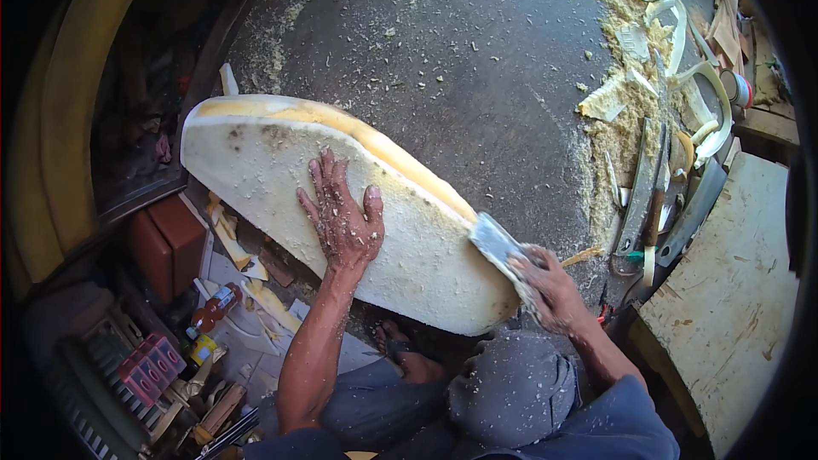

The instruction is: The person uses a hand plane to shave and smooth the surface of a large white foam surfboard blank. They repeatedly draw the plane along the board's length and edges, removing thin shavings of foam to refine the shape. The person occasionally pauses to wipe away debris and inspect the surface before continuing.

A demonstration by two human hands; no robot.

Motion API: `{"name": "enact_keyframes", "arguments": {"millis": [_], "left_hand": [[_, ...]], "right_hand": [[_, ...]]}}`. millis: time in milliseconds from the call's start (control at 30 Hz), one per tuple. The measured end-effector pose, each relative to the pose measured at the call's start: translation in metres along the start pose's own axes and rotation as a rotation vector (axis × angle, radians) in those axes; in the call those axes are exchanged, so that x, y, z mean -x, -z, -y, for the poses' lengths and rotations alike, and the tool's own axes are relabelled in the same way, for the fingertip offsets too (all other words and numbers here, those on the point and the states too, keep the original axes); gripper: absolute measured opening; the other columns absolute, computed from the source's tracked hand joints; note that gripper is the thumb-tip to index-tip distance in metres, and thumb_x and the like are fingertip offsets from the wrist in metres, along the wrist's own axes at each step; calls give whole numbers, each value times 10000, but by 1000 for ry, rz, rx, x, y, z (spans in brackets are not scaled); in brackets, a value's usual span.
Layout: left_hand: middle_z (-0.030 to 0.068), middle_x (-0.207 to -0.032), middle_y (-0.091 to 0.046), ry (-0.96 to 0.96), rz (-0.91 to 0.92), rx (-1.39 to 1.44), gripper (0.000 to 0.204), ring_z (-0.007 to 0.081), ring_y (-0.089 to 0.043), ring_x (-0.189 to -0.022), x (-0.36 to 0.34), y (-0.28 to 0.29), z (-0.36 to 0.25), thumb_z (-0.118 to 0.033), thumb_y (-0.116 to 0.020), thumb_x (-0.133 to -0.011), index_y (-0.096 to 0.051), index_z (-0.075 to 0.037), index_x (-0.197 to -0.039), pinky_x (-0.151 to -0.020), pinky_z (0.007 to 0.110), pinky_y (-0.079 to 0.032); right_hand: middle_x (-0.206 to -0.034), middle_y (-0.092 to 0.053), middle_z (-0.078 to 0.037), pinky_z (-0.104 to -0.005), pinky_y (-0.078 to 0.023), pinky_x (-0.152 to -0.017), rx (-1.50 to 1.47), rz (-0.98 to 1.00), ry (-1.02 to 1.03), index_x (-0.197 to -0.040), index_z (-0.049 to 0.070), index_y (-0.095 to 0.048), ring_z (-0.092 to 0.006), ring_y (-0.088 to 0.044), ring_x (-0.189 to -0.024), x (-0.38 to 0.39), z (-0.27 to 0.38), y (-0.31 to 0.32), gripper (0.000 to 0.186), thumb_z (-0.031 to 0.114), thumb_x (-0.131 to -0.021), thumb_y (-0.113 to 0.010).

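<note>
A long, curved slab of cream foam (417,264) lies slantwise on the dark worktop, its rounded edge yellow. My left hand (345,221) rests flat on its upper face, fingers spread and dusted with foam crumbs. At the slab's right end, my right hand (550,290) grips a flat, pale grey sanding block (496,243). The block is tilted against the foam's edge. My right fingers wrap over the block's near part, so that end is partly hidden.
Foam crumbs and curled offcuts (613,98) litter the worktop (477,119). A saw-like blade (639,196) and a broad blade (694,213) lie at the right, near a tin (735,89). A scuffed board (724,298) stands beyond. Lower left are a pink case (152,368) and scraps.
</note>
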State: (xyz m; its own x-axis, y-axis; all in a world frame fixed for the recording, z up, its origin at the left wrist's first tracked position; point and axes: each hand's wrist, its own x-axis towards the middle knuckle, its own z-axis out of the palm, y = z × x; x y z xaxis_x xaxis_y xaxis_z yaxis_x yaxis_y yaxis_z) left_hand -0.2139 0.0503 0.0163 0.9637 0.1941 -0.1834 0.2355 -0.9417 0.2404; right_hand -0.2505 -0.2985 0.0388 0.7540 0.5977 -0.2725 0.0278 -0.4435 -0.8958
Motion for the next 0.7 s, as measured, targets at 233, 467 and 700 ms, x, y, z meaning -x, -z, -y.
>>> {"name": "enact_keyframes", "arguments": {"millis": [233, 467, 700], "left_hand": [[213, -1710, -190, -35, 23, 34, 656, 441, -91, -1593, -7, -2, -12, -345, -461, -1050, -269, -12, -1582, -1225, 700, -26], [214, -1710, -187, -4, 0, 9, 652, 446, -88, -1593, 7, -1, 4, -320, -461, -1042, -258, -26, -1587, -1216, 716, -16], [208, -1712, -183, -42, 35, 58, 680, 442, -97, -1593, -4, 1, -8, -334, -466, -1036, -249, -6, -1590, -1217, 714, -17]], "right_hand": [[-1411, -569, -281, -521, -455, -1105, -98, 35, 9, -1510, 123, -535, -478, -517, -1293, -162, 13, -14, 556, 30, -965, -591], [-1430, -618, -164, -543, -453, -1107, -4, 2, -8, -1464, 105, -589, -457, -522, -1303, 11, 4, 0, 547, -12, -930, -605], [-1375, -579, -258, -479, -485, -1080, -41, -67, 114, -1472, 145, -585, -431, -550, -1278, -154, 11, -26, 466, 102, -1009, -555]]}}
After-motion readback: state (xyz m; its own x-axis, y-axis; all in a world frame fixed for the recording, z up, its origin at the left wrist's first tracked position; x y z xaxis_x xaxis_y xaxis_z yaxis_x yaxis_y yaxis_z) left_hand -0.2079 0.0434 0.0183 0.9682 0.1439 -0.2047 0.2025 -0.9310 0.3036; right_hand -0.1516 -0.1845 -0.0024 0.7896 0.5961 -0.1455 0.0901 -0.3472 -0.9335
